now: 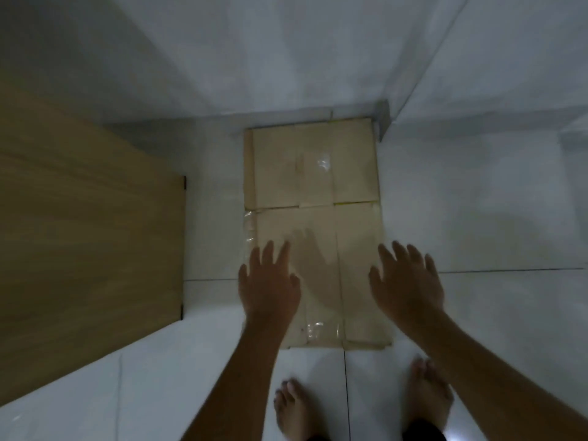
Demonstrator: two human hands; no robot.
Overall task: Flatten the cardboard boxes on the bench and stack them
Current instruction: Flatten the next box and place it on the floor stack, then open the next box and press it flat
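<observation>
From the head camera, looking steeply down, a flattened cardboard box (pixel 313 230) lies on the white tiled floor (pixel 477 218), its far end pushed up against the base of a white wall (pixel 286 58) and close to a grey corner piece (pixel 383 119) at the right. The cardboard lies spread flat, with flap seams crossing it and strips of clear shiny tape (pixel 323 162) near the far middle and again near the close edge. Whether it is one sheet or several stacked cannot be told. The left hand (pixel 269 283) is over the left near part of the cardboard, palm down, its grip open with the fingers spread and holding nothing; a soft shadow of it falls on the board just beyond the fingertips. The right hand (pixel 405 278) is over the right edge of the cardboard, likewise palm down, fingers splayed, grip open and empty. Whether either palm actually touches the board is unclear. Two bare feet (pixel 359 405) stand on the tiles just short of the near edge. To the left sits a wooden worktop (pixel 82 233), well apart from the cardboard.
</observation>
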